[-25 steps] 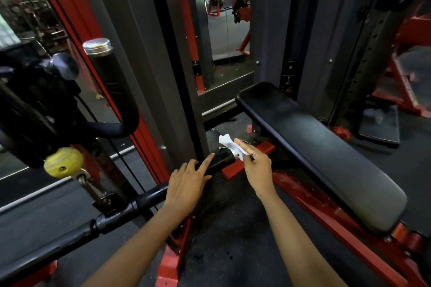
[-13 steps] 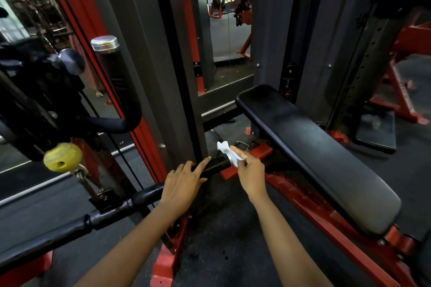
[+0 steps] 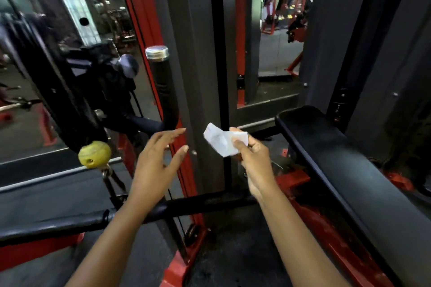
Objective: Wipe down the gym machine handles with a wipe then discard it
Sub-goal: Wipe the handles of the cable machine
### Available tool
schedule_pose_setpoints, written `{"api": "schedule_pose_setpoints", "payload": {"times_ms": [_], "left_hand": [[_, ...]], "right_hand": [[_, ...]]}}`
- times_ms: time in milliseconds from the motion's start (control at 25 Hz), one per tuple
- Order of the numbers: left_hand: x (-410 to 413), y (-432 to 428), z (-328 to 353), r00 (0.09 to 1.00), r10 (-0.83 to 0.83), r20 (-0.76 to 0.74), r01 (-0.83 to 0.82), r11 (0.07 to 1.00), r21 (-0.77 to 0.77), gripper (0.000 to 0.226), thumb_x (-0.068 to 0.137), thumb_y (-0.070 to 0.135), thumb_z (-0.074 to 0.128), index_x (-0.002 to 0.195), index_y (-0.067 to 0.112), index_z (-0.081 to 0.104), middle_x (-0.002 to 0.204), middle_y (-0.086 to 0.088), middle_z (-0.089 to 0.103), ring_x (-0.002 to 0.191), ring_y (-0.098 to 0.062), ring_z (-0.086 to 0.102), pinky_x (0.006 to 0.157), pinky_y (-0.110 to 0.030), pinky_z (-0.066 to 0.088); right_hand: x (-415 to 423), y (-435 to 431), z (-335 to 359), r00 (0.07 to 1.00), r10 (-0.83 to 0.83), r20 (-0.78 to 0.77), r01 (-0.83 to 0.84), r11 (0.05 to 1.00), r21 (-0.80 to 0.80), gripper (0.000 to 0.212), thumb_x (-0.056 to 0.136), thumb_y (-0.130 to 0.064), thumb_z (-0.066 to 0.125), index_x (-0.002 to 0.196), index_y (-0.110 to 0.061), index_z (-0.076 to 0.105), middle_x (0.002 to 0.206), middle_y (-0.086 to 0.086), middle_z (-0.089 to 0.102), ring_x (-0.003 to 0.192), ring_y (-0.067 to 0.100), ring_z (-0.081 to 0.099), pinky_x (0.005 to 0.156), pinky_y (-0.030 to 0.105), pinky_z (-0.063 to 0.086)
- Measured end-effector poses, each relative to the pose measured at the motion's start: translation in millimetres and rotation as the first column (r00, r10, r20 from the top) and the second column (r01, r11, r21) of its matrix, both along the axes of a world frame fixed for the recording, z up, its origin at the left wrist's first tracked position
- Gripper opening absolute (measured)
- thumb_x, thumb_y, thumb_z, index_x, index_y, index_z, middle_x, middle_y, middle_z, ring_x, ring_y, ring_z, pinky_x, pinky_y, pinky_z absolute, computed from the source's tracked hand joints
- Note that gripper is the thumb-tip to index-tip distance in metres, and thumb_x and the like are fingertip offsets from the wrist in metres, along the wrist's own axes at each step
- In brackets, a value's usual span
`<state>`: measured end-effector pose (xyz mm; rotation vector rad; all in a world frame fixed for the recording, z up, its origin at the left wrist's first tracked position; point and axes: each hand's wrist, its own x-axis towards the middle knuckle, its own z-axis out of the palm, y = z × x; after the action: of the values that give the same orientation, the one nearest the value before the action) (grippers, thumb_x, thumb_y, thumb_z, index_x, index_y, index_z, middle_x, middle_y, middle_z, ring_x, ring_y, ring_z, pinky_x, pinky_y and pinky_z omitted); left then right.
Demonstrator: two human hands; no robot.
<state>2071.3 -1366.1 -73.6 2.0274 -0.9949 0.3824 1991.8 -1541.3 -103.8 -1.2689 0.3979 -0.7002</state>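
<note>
A white crumpled wipe [image 3: 221,141] is pinched in my right hand [image 3: 255,158], held up in the air in front of the dark upright post. My left hand [image 3: 156,163] hovers open with fingers spread, just right of the curved black handle [image 3: 164,91] with its silver end cap. Neither hand touches a handle. The long black bar handle [image 3: 205,202] runs low across the view, below both forearms.
A black padded bench [image 3: 345,168] on a red frame slopes along the right. A yellow ball stopper [image 3: 94,154] hangs from the cable at left. Red and dark uprights [image 3: 186,53] stand straight ahead, with mirrors behind.
Both hands lifted off the long bar handle. The right hand raised the wipe up, and the left hand opened and rose towards the curved handle.
</note>
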Motion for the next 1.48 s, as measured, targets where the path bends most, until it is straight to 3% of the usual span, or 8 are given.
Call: {"api": "schedule_pose_setpoints", "payload": {"times_ms": [120,280,640,800,960,1080,1280,1480], "left_hand": [[10.6,-1.6,7.7,0.992,0.115,-0.044,-0.12,0.98,-0.159,0.036,0.085,0.031,0.056,0.12,0.031,0.055,0.114,0.009,0.056,0.107,-0.001,0.055,0.091,-0.026,0.047],[19.1,-17.6,21.1,0.953,0.283,-0.108,-0.303,0.907,-0.294,0.036,0.087,0.023,0.057,0.123,0.026,0.053,0.113,0.0,0.058,0.103,-0.006,0.058,0.077,-0.005,0.046],[21.1,-62.8,53.1,0.9,0.338,-0.276,-0.43,0.789,-0.438,0.05,0.076,0.043,0.057,0.122,0.024,0.053,0.109,0.014,0.062,0.1,0.005,0.059,0.078,-0.01,0.046],[22.0,-77.2,51.4,0.851,0.414,-0.322,-0.524,0.707,-0.475,0.047,0.08,0.052,0.063,0.12,0.027,0.056,0.113,0.006,0.065,0.108,-0.009,0.061,0.095,-0.039,0.049],[14.8,-93.9,51.9,0.763,0.537,-0.359,-0.644,0.592,-0.485,0.049,0.078,0.049,0.063,0.122,0.028,0.056,0.117,0.002,0.064,0.113,-0.015,0.058,0.097,-0.05,0.047],[13.8,-104.6,55.4,0.71,0.61,-0.351,-0.697,0.537,-0.476,0.045,0.079,0.042,0.068,0.12,0.026,0.057,0.113,0.0,0.066,0.11,-0.017,0.061,0.095,-0.05,0.048],[16.7,-118.4,51.1,0.579,0.744,-0.334,-0.79,0.411,-0.455,0.045,0.08,0.035,0.067,0.12,0.018,0.058,0.11,-0.004,0.067,0.104,-0.019,0.063,0.091,-0.049,0.051],[17.7,-122.9,51.2,0.508,0.792,-0.338,-0.825,0.335,-0.455,0.048,0.076,0.032,0.064,0.12,0.012,0.058,0.097,0.001,0.068,0.097,-0.02,0.066,0.086,-0.037,0.052]], "right_hand": [[36.7,-4.6,6.6,0.989,0.147,-0.002,-0.147,0.987,0.062,0.021,0.091,-0.009,0.052,0.1,-0.023,0.064,0.099,0.0,0.068,0.085,0.007,0.062,0.069,0.021,0.049],[70.0,-27.7,23.7,0.965,0.259,-0.047,-0.256,0.965,0.057,0.016,0.091,-0.013,0.054,0.106,-0.015,0.059,0.105,0.011,0.066,0.09,0.019,0.063,0.079,0.046,0.052],[112.0,-46.7,54.6,0.863,0.501,0.066,-0.505,0.86,0.078,0.015,0.078,-0.011,0.069,0.093,-0.014,0.068,0.092,0.006,0.071,0.087,0.013,0.066,0.079,0.021,0.051],[133.5,-53.4,59.3,0.795,0.604,0.063,-0.607,0.788,0.1,0.004,0.08,-0.015,0.068,0.083,-0.018,0.068,0.079,0.0,0.067,0.078,0.01,0.062,0.074,0.019,0.047],[165.2,-67.3,55.3,0.774,0.632,0.036,-0.617,0.767,-0.178,0.027,0.076,-0.016,0.073,0.101,-0.018,0.062,0.093,0.001,0.069,0.084,0.012,0.063,0.074,0.027,0.05],[191.3,-75.7,50.7,0.803,0.591,-0.072,-0.561,0.71,-0.425,0.026,0.074,-0.024,0.074,0.097,-0.021,0.062,0.081,-0.005,0.068,0.071,0.007,0.06,0.063,0.016,0.044],[227.7,-54.6,42.2,0.693,0.705,-0.15,-0.65,0.522,-0.552,0.011,0.073,-0.016,0.069,0.083,-0.01,0.07,0.067,0.003,0.064,0.064,0.015,0.056,0.051,0.017,0.034],[260.9,-6.6,43.3,0.661,0.739,-0.13,-0.626,0.448,-0.638,0.015,0.078,-0.016,0.065,0.091,-0.016,0.071,0.083,0.01,0.072,0.081,0.026,0.065,0.063,0.024,0.039]]}}
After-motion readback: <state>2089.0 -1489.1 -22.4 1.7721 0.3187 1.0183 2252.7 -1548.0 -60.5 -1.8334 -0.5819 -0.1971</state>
